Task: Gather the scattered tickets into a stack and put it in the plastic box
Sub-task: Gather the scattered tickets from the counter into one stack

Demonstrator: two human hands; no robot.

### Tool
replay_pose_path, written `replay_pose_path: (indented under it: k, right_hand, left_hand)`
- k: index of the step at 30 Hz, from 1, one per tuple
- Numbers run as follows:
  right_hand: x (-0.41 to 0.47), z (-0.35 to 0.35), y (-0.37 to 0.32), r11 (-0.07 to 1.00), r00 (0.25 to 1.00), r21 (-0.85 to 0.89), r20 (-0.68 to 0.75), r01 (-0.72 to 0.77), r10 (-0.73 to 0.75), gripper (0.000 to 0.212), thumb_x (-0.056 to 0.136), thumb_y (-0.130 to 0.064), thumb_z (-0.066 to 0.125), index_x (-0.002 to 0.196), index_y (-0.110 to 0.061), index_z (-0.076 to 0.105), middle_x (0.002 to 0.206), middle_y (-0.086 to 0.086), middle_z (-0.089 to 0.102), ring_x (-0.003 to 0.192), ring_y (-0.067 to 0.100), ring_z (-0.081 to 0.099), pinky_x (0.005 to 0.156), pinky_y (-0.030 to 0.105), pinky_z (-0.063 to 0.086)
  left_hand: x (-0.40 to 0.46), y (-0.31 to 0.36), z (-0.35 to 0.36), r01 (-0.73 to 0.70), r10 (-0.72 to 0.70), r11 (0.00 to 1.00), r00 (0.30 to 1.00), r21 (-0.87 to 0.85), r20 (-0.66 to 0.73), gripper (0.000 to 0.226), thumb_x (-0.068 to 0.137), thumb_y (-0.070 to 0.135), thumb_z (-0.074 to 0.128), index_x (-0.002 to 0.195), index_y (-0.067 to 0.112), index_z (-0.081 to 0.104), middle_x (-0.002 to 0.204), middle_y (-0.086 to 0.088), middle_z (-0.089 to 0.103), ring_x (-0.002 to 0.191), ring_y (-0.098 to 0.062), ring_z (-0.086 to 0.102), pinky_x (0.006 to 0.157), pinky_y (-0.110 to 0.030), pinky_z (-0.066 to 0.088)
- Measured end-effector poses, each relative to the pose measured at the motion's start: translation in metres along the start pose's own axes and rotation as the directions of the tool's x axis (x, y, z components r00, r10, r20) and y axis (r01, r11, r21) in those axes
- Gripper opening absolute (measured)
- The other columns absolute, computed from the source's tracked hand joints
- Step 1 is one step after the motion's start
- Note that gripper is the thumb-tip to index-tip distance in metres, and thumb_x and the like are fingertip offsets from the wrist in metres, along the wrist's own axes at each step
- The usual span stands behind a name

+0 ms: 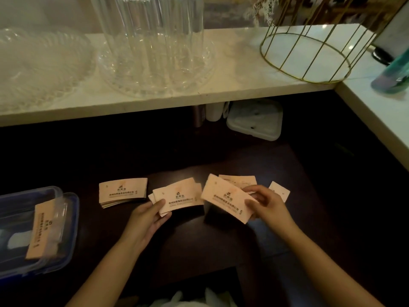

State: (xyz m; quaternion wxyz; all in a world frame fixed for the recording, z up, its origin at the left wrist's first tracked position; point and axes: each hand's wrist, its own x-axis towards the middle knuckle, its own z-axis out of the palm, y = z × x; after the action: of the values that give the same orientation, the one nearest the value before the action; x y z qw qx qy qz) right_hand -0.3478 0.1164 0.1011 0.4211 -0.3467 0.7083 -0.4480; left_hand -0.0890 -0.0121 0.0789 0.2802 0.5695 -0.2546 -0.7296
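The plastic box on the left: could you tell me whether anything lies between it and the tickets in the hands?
Only the small ticket stack resting on the dark table lies between the held tickets and the plastic box. The box is open, with tickets already inside.

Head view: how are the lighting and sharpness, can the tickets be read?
Head view: dim and warm on the dark table, brighter on the white counter; ticket in the right hand is motion-blurred, print on the resting stack soft and unreadable; wide-angle bending at the edges.
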Motion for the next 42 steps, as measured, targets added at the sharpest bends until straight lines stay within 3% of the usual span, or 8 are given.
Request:
replay_pose_path:
  k: [8,15,18,22,36,39,40,42]
  right_hand:
    - [0.013,0.032,-0.020,0.974,0.991,-0.187,-0.017,0.125,-0.131,0.024,0.087,-0.003,0.057,0.103,-0.017,0.066,0.100,-0.005,0.062,0.092,0.011,0.058,0.063,0.010,0.048]
    - [0.029,0.029,-0.010,0.904,0.979,-0.389,-0.022,0.176,-0.200,0.040,0.080,-0.017,0.069,0.116,-0.026,0.057,0.096,-0.006,0.058,0.071,0.000,0.055,0.062,0.012,0.048]
    - [0.049,-0.011,0.008,0.662,0.955,-0.728,-0.033,0.178,-0.293,0.046,0.081,-0.022,0.067,0.125,-0.020,0.051,0.117,0.004,0.056,0.105,0.020,0.052,0.083,0.035,0.049]
    - [0.073,-0.042,0.030,0.299,0.957,-0.910,0.255,0.286,-0.140,0.055,0.085,-0.034,0.060,0.134,-0.022,0.040,0.137,0.010,0.045,0.124,0.026,0.040,0.096,0.040,0.044]
    - [0.088,-0.036,0.027,-0.039,0.838,-0.838,0.545,0.545,0.013,0.040,0.094,-0.024,0.046,0.132,-0.014,0.037,0.135,0.016,0.045,0.117,0.030,0.050,0.096,0.040,0.047]
    - [0.086,-0.032,0.018,0.021,0.852,-0.853,0.522,0.522,0.030,0.041,0.092,-0.021,0.047,0.131,-0.011,0.036,0.124,0.017,0.054,0.106,0.029,0.056,0.087,0.038,0.051]
    - [0.086,-0.031,0.013,0.132,0.888,-0.879,0.458,0.459,-0.034,0.038,0.092,-0.019,0.047,0.128,-0.011,0.040,0.116,0.016,0.060,0.098,0.028,0.060,0.082,0.039,0.052]
    - [0.084,-0.029,0.001,0.586,0.965,-0.767,0.185,0.261,-0.187,0.026,0.090,-0.011,0.051,0.116,-0.008,0.051,0.103,0.012,0.067,0.087,0.028,0.064,0.073,0.039,0.054]
  left_hand:
    - [-0.015,0.002,0.028,-0.049,0.025,0.993,0.977,0.107,0.213,0.015,0.086,0.014,0.056,0.096,0.006,0.064,0.088,-0.007,0.076,0.085,-0.017,0.071,0.061,-0.023,0.057]
    - [-0.019,0.000,0.022,-0.082,0.040,0.980,0.974,0.182,0.223,0.015,0.085,0.010,0.057,0.097,0.009,0.065,0.089,-0.005,0.076,0.086,-0.015,0.070,0.063,-0.020,0.057]
    - [-0.017,0.003,0.008,-0.059,0.042,0.992,0.988,0.111,0.151,0.017,0.081,0.011,0.060,0.098,0.010,0.064,0.090,-0.007,0.076,0.086,-0.016,0.070,0.062,-0.021,0.057]
    - [-0.016,0.003,-0.003,-0.040,0.034,0.996,0.997,0.081,0.071,0.018,0.081,0.009,0.061,0.098,0.011,0.063,0.087,-0.005,0.076,0.084,-0.016,0.071,0.061,-0.022,0.056]
    - [-0.022,0.000,-0.013,-0.063,0.061,0.997,0.997,-0.036,-0.054,0.018,0.084,0.007,0.058,0.102,0.009,0.061,0.099,-0.012,0.070,0.094,-0.021,0.065,0.074,-0.030,0.051]
    - [-0.022,-0.001,-0.013,-0.057,0.053,0.997,0.996,-0.054,-0.070,0.013,0.085,0.006,0.056,0.097,0.011,0.061,0.099,-0.012,0.069,0.093,-0.021,0.064,0.075,-0.032,0.049]
    - [-0.021,-0.001,-0.013,-0.057,0.053,0.997,0.996,-0.055,-0.078,0.013,0.085,0.006,0.056,0.096,0.011,0.061,0.099,-0.012,0.068,0.093,-0.021,0.064,0.075,-0.032,0.049]
    - [-0.020,0.000,-0.014,-0.060,0.054,0.996,0.993,-0.061,-0.101,0.015,0.085,0.007,0.056,0.098,0.011,0.061,0.100,-0.012,0.068,0.093,-0.021,0.064,0.074,-0.031,0.050]
